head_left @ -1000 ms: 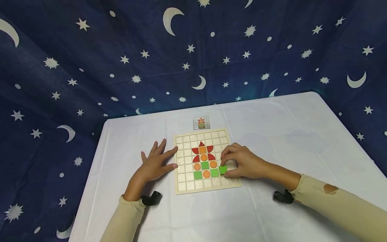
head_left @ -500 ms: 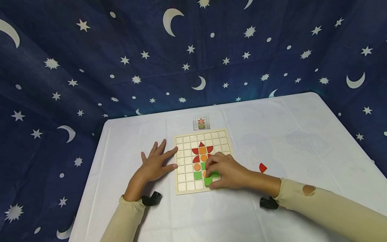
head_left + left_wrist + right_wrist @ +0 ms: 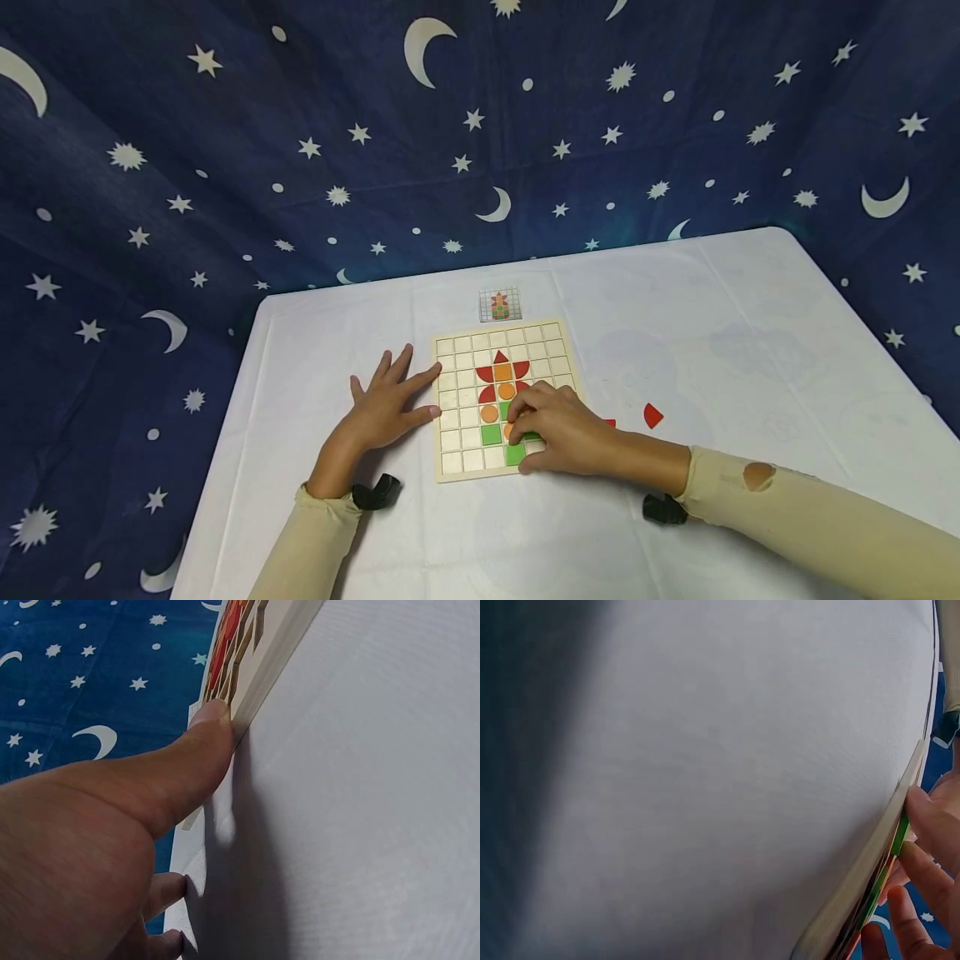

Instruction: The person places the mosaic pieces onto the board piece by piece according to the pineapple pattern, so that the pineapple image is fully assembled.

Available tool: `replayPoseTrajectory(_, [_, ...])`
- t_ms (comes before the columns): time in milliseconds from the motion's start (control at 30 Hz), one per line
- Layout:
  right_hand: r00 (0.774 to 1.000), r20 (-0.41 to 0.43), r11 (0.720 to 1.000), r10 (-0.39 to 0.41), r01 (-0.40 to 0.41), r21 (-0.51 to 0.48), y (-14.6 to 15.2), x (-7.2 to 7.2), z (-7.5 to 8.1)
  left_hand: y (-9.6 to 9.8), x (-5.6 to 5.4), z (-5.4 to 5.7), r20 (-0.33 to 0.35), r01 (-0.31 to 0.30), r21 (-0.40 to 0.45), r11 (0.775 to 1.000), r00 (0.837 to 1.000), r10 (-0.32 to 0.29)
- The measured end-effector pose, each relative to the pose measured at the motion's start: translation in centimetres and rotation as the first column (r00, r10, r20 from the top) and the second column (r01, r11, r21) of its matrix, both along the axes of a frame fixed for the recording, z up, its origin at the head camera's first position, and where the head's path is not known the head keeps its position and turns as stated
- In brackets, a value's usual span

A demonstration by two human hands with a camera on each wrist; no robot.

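Note:
In the head view a wooden grid board (image 3: 450, 458) lies on the white table. My left hand (image 3: 382, 412) spreads its fingers beside it, with thumb and index fingertips touching the left rim; the left wrist view shows the thumb (image 3: 180, 769) against that edge. Over the lower right part is my right hand (image 3: 570, 429), pinching a green square tile (image 3: 515, 455) between thumb and index finger in the bottom row. The right wrist view shows this green tile (image 3: 901, 832) between those fingers. Orange circles (image 3: 489, 414), green squares (image 3: 491, 435) and red pieces (image 3: 501, 357) fill other cells; some are hidden by the hand.
Behind the board lies a small pattern card (image 3: 500, 305). To the right is a loose red quarter-circle (image 3: 653, 415), and another red piece (image 3: 611, 422) is partly hidden by my right forearm. A starry blue curtain (image 3: 337, 125) hangs behind the table.
My right hand has carried the green square tile from the board's right side leftward to the bottom row and lowered it there. The loose red pieces came into view. The left hand stays put.

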State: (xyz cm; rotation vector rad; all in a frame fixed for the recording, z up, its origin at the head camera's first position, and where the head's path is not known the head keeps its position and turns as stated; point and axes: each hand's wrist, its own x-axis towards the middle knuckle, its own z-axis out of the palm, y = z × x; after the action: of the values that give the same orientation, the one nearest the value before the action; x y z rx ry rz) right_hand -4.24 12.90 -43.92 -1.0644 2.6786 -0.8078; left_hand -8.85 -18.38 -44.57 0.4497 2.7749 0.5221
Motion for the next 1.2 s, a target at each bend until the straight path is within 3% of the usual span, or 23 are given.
replayPoseTrajectory(567, [0.999, 0.009, 0.999, -0.049, 0.049, 0.000, -0.13, -0.06, -0.20, 0.07, 0.00, 0.05, -0.006, 0.004, -0.011, 1.000, 1.000, -0.004])
replayPoseTrajectory(1200, [0.989, 0.080, 0.992, -0.125, 0.125, 0.013, -0.28, -0.17, 0.36, 0.25, -0.09, -0.06, -0.006, -0.005, -0.011, 1.000, 1.000, 0.004])
